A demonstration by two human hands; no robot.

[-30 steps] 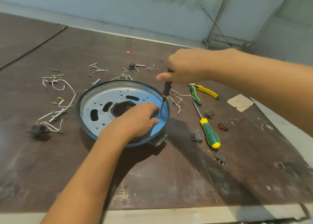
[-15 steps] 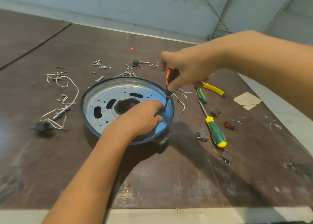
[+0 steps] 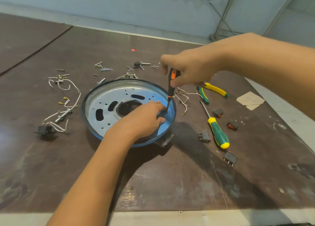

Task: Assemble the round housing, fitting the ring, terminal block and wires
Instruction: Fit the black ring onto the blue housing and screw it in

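The round housing [image 3: 102, 104], a shallow metal pan with a blue rim and slotted holes, lies on the brown table. My left hand [image 3: 143, 118] reaches into its right side and pinches a small black part [image 3: 162, 113] against the pan floor. My right hand [image 3: 189, 68] grips a black-and-orange screwdriver [image 3: 171, 85] held upright, with its tip down at that black part. White wires with terminals [image 3: 68, 96] lie left of the pan. More wires [image 3: 185, 100] lie to its right.
Loose screws [image 3: 102, 67] are scattered behind the pan. A green-yellow screwdriver [image 3: 217, 132] and pliers [image 3: 213, 91] lie to the right, among several black rocker switches [image 3: 230, 157]. A black switch with wires [image 3: 45, 130] sits at the left. The table's front edge [image 3: 170, 215] is near.
My right hand has shifted its grip lower on the screwdriver handle, exposing the orange top. The tip has stayed at the black part under my left fingers.
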